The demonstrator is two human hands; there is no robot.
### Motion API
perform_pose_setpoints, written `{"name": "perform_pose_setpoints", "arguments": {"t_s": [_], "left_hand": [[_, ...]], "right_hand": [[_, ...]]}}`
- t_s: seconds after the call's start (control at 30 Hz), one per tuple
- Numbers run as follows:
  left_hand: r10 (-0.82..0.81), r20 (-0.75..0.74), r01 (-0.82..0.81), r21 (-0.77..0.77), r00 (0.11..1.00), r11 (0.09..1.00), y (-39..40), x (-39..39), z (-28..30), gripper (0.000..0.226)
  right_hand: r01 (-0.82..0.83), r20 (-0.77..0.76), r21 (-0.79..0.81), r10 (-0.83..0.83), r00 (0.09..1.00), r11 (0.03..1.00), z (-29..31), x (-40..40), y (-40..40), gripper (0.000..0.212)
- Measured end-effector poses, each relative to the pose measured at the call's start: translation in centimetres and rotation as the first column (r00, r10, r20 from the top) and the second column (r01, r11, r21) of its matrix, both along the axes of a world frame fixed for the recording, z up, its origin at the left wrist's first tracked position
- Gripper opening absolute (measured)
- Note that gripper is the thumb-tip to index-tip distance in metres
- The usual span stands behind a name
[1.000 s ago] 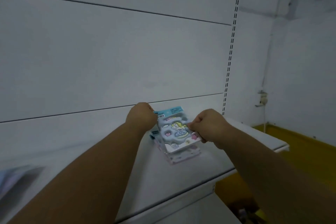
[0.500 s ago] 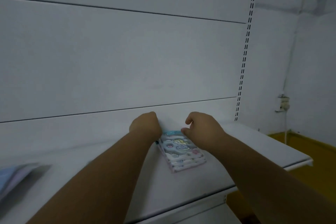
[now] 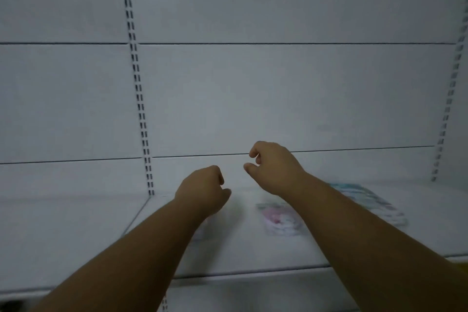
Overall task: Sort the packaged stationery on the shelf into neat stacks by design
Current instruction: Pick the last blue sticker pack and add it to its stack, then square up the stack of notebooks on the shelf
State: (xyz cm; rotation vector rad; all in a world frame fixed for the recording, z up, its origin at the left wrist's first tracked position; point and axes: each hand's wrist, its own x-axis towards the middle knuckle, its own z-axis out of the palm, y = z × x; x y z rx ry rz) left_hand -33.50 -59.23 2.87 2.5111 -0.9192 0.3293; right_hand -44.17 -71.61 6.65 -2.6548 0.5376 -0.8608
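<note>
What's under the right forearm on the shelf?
Two blurred stacks on the shelf: a pink-and-white stack shows left of the right forearm, a teal-and-white stack right of it. The forearm covers whatever lies between them; whether they touch can't be told.

Matt white painted-metal shelf (image 3: 253, 256); glossy plastic-wrapped stationery packs (image 3: 281, 220)

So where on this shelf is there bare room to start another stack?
Bare shelf runs left of the slotted upright, and a narrower patch lies between the left hand and the pink stack. It is crowded on the right, where the teal stack sits behind the right forearm. Both hands hold nothing; the right hand hovers loosely curled.
</note>
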Motion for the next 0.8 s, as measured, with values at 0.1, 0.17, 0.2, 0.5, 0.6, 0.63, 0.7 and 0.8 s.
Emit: {"name": "perform_pose_setpoints", "arguments": {"t_s": [0.1, 0.17, 0.2, 0.5, 0.6, 0.63, 0.7, 0.8], "left_hand": [[0.043, -0.004, -0.043, 0.007, 0.999, 0.999, 6.6, 1.9, -0.3, 0.031], [0.068, -0.021, -0.067, 0.015, 0.997, 0.998, 10.0, 2.8, -0.8, 0.029], [0.077, -0.027, -0.076, 0.014, 0.997, 0.997, 11.5, 3.2, -1.2, 0.029], [0.03, -0.153, -0.017, 0.087, 0.988, 0.996, 14.0, 4.6, -3.6, 0.049], [0.026, -0.235, -0.002, 0.103, 0.972, 0.995, 12.7, 4.4, -3.7, 0.054], [0.027, -0.262, -0.004, 0.089, 0.965, 0.996, 12.2, 4.5, -3.6, 0.052], [0.023, -0.319, -0.009, 0.045, 0.948, 0.999, 11.3, 4.6, -3.5, 0.04], [0.023, -0.448, -0.073, -0.094, 0.894, 0.993, 10.7, 4.9, -3.6, 0.027]], "right_hand": [[-0.032, -0.007, -0.02, 0.032, 0.999, 0.999, -0.1, 2.8, 5.3, 0.034], [-0.046, -0.001, -0.025, 0.046, 0.999, 0.999, -0.4, 4.1, 8.2, 0.034], [-0.048, -0.001, -0.024, 0.048, 0.999, 0.999, -0.6, 4.7, 9.4, 0.034], [0.099, -0.229, 0.004, -0.096, 0.969, 0.995, -3.9, 6.3, 12.0, 0.039], [0.158, -0.371, 0.079, -0.118, 0.921, 0.984, -5.3, 6.6, 11.5, 0.047], [0.166, -0.391, 0.129, -0.104, 0.915, 0.978, -5.7, 6.8, 11.5, 0.048], [0.165, -0.363, 0.243, -0.068, 0.929, 0.956, -6.3, 7.5, 11.5, 0.038], [0.158, -0.269, 0.38, -0.054, 0.962, 0.911, -6.9, 8.1, 11.7, 0.03]]}}
